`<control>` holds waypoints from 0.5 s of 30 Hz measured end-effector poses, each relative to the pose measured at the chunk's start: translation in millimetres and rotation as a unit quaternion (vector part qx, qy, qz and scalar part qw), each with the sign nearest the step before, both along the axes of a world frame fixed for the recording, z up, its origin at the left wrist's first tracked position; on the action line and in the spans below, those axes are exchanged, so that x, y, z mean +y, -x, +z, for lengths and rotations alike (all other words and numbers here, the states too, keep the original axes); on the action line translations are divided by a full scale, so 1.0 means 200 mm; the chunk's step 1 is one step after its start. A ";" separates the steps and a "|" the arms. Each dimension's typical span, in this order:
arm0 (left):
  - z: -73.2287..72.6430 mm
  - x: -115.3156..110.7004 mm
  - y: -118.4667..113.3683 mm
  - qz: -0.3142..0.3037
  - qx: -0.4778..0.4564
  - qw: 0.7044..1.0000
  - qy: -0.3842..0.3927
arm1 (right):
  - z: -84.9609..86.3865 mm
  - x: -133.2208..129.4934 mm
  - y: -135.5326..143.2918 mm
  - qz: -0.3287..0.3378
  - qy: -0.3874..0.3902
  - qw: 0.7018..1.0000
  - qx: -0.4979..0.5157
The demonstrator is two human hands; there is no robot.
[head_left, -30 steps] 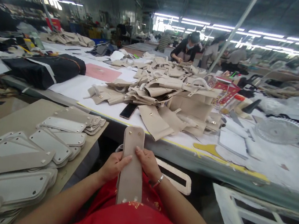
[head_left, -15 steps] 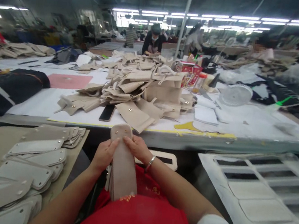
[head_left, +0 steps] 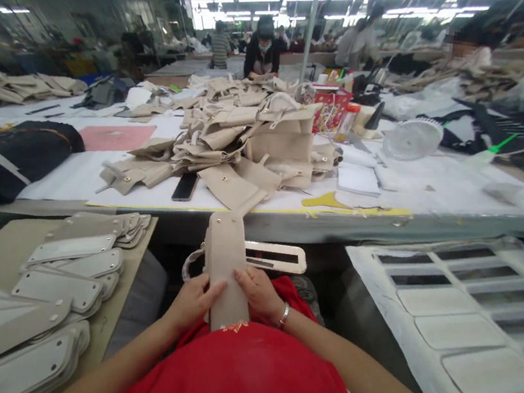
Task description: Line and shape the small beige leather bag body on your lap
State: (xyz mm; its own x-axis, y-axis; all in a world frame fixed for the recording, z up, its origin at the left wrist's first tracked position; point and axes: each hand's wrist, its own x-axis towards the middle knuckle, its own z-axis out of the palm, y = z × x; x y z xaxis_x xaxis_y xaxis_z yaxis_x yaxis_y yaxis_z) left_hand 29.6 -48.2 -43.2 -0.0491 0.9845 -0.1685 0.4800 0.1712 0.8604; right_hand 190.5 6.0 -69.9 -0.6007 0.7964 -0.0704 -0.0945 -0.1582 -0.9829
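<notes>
Between my two hands is a long beige leather-like piece (head_left: 229, 250) with a rounded end and two small metal studs near its tip. Its lower end rests against my red apron (head_left: 238, 369). My left hand (head_left: 194, 297) grips the left edge, thumb on the front face. On the right edge my right hand (head_left: 258, 290) holds it the same way, with the fingers partly behind. A looped strap (head_left: 191, 264) sticks out on its left side. Behind it, to the right, a white slotted frame (head_left: 282, 258) shows in part.
Stacked beige pieces with holes (head_left: 58, 288) lie on a board at left. A white slotted panel (head_left: 445, 313) stands at right. Across the table are a heap of beige parts (head_left: 251, 136), a phone (head_left: 185, 187) and a clear round fan (head_left: 411, 139). A co-worker (head_left: 263, 50) stands beyond.
Both my hands have slid down the beige piece from near its studded tip to its lower half. The looped strap now shows at left. The view has shifted slightly.
</notes>
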 end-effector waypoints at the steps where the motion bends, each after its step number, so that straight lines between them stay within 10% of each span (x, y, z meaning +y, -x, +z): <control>1: -0.01 -0.06 -0.01 -0.025 0.003 1.000 0.017 | 0.00 -0.01 0.00 0.005 0.019 0.999 0.030; 5: -0.06 -0.22 -0.04 -0.072 0.020 0.996 0.048 | 0.02 -0.08 -0.03 0.037 0.058 0.996 0.060; 10: -0.11 -0.23 -0.06 -0.050 0.012 0.999 0.012 | 0.11 0.03 -0.07 0.086 -0.085 0.991 -0.049; 15: -0.01 -0.26 -0.07 -0.043 0.107 0.992 -0.057 | 0.25 0.14 -0.01 0.013 -0.093 0.993 -0.073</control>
